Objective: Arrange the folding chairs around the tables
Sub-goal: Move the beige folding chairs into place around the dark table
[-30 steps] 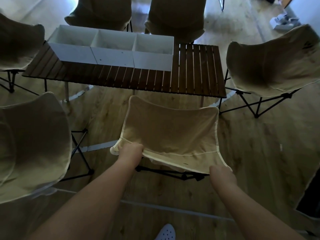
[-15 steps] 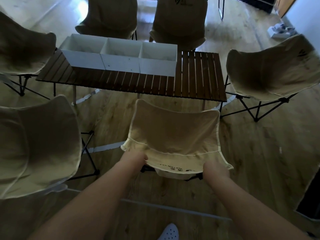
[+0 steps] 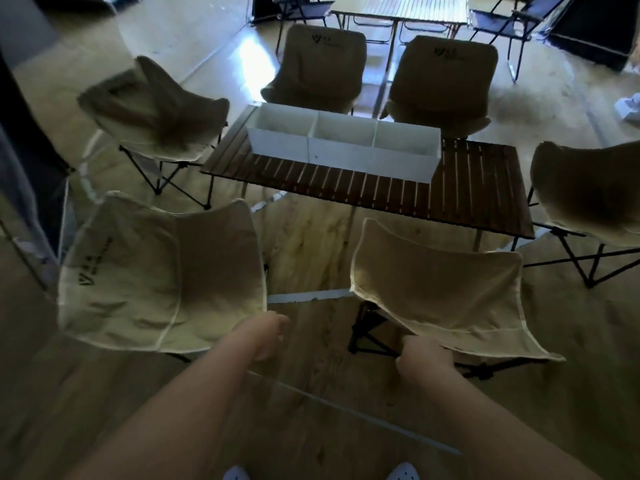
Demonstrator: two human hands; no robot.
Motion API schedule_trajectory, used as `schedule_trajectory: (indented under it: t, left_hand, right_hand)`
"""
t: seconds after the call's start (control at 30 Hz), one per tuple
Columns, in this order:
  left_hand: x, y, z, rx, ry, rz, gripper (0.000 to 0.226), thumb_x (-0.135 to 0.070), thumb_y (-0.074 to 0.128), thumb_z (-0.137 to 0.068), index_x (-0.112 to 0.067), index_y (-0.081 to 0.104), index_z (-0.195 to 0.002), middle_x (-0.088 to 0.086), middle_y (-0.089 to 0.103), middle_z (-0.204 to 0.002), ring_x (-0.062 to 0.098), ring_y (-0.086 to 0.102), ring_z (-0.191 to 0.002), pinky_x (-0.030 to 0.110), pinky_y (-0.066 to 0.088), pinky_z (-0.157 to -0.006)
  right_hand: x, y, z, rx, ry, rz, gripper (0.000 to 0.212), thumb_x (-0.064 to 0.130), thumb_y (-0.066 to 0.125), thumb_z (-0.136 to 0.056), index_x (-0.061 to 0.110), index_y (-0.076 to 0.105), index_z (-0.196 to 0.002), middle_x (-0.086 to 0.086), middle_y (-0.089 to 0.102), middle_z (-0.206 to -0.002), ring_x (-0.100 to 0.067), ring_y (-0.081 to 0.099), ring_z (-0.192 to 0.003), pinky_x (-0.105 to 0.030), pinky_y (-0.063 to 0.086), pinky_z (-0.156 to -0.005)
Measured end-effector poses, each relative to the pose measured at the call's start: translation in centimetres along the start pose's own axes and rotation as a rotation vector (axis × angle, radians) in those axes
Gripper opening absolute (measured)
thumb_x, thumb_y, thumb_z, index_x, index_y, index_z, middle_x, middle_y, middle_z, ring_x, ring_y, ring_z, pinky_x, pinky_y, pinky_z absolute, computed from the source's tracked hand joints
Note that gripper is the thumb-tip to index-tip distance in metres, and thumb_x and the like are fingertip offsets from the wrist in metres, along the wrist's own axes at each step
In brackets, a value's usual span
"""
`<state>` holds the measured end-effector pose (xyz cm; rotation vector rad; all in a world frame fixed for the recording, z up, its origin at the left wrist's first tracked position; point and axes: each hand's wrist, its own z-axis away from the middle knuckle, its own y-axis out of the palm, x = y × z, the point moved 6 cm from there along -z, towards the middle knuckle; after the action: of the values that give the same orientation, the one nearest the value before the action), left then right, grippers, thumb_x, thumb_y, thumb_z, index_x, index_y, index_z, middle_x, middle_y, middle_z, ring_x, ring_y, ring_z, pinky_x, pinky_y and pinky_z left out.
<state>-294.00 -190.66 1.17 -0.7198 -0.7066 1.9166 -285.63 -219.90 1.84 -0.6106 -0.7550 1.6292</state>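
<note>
A beige folding chair (image 3: pixel 440 285) stands in front of me, its seat facing the dark slatted table (image 3: pixel 478 188). My right hand (image 3: pixel 424 355) is curled at the near edge of the chair's fabric; whether it grips the fabric is unclear. My left hand (image 3: pixel 266 336) hangs loosely curled over the floor between this chair and a second beige chair (image 3: pixel 156 278) on the left, holding nothing. Further beige chairs ring the table: one at far left (image 3: pixel 156 112), two behind it (image 3: pixel 322 71) (image 3: pixel 446 81), one at right (image 3: pixel 588 188).
A long white three-compartment box (image 3: pixel 346 154) lies on the table. Another slatted table (image 3: pixel 398 8) with dark chairs (image 3: pixel 512 19) stands at the back of the room. White tape lines (image 3: pixel 304 296) cross the wooden floor. My white shoes show at the bottom edge.
My left hand has come off the chair's back edge and moved left. My right hand slid from the right corner toward the edge's left part. The view lifted and turned left.
</note>
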Motion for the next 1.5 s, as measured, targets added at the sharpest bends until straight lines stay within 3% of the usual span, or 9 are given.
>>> schedule_trajectory:
  t: [0.1, 0.17, 0.33, 0.47, 0.63, 0.83, 1.03, 1.3, 1.5]
  left_hand:
    - [8.9, -0.3, 3.4, 0.007, -0.142, 0.244, 0.041, -0.022, 0.056, -0.096, -0.018, 0.055, -0.137, 0.008, 0.055, -0.139, 0.026, 0.052, -0.126, 0.031, 0.042, -0.103]
    - [14.3, -1.0, 6.0, -0.01, -0.187, 0.257, 0.042, -0.022, 0.058, -0.095, -0.015, 0.056, -0.136, 0.012, 0.053, -0.142, 0.029, 0.051, -0.129, 0.032, 0.041, -0.106]
    - [23.7, -3.5, 11.5, -0.076, -0.288, 0.258, 0.045, -0.024, 0.049, -0.099, -0.027, 0.046, -0.144, 0.009, 0.061, -0.131, 0.025, 0.062, -0.107, 0.032, 0.05, -0.089]
    - [28.6, -5.9, 14.3, -0.111, -0.2, 0.162, 0.048, -0.016, 0.048, -0.096, -0.03, 0.05, -0.142, 0.004, 0.051, -0.143, 0.023, 0.054, -0.122, 0.028, 0.045, -0.095]
    - [33.3, -7.5, 15.1, -0.14, -0.168, 0.156, 0.049, -0.012, 0.051, -0.093, -0.027, 0.053, -0.14, 0.003, 0.052, -0.143, 0.023, 0.053, -0.125, 0.023, 0.041, -0.086]
    - [38.5, -9.3, 14.5, -0.096, -0.183, 0.111, 0.055, -0.011, 0.049, -0.091, -0.031, 0.049, -0.142, 0.0, 0.043, -0.152, 0.023, 0.045, -0.135, 0.034, 0.043, -0.105]
    - [44.9, -14.5, 11.3, -0.121, -0.189, 0.015, 0.069, 0.005, 0.049, -0.086, -0.03, 0.045, -0.145, 0.003, 0.045, -0.15, 0.021, 0.05, -0.131, 0.031, 0.048, -0.098]
    - [51.6, -23.8, 4.7, -0.146, -0.141, -0.083, 0.057, -0.002, 0.046, -0.089, -0.031, 0.053, -0.137, -0.002, 0.054, -0.138, 0.02, 0.056, -0.119, 0.035, 0.051, -0.095]
    - [53.4, -26.7, -1.0, -0.104, -0.082, -0.119, 0.06, 0.001, 0.052, -0.086, -0.029, 0.053, -0.137, -0.002, 0.055, -0.136, 0.018, 0.059, -0.113, 0.034, 0.055, -0.089]
  right_hand:
    - [7.1, 0.7, 2.4, 0.027, -0.039, -0.045, 0.019, 0.028, 0.049, -0.096, 0.023, 0.056, -0.112, -0.004, 0.06, -0.122, -0.028, 0.054, -0.117, -0.052, 0.035, -0.108]
    - [11.9, 0.6, 4.2, 0.023, -0.072, -0.08, 0.019, 0.027, 0.049, -0.096, 0.022, 0.058, -0.112, -0.005, 0.06, -0.123, -0.029, 0.053, -0.12, -0.054, 0.031, -0.111]
    - [23.2, 0.8, 7.8, 0.026, -0.102, -0.08, 0.028, 0.025, 0.046, -0.094, 0.022, 0.055, -0.121, -0.007, 0.057, -0.127, -0.031, 0.05, -0.123, -0.056, 0.025, -0.114]
    - [30.7, 1.0, 10.0, 0.005, -0.123, -0.062, 0.032, 0.024, 0.048, -0.095, 0.021, 0.053, -0.127, -0.006, 0.055, -0.13, -0.029, 0.05, -0.122, -0.053, 0.03, -0.112]
    - [36.7, 2.0, 10.3, -0.007, -0.111, 0.012, 0.029, 0.014, 0.047, -0.094, 0.02, 0.059, -0.121, -0.006, 0.06, -0.122, -0.029, 0.053, -0.118, -0.054, 0.028, -0.114]
    - [41.8, 2.2, 7.6, 0.092, -0.105, 0.111, 0.033, 0.016, 0.046, -0.096, 0.017, 0.054, -0.128, -0.008, 0.052, -0.135, -0.031, 0.044, -0.129, -0.053, 0.024, -0.117]
    - [49.5, -0.8, 4.0, 0.098, -0.124, 0.102, 0.046, 0.022, 0.045, -0.096, 0.016, 0.045, -0.141, -0.008, 0.049, -0.141, -0.031, 0.046, -0.129, -0.051, 0.035, -0.108]
    - [60.5, -4.7, -2.0, 0.143, -0.142, 0.038, 0.05, 0.025, 0.05, -0.095, 0.015, 0.043, -0.143, -0.009, 0.049, -0.142, -0.034, 0.043, -0.132, -0.06, 0.023, -0.113]
    - [63.5, -6.8, -3.5, 0.093, -0.113, -0.033, 0.046, 0.027, 0.05, -0.096, 0.017, 0.045, -0.141, -0.008, 0.052, -0.14, -0.032, 0.044, -0.133, -0.056, 0.021, -0.115]
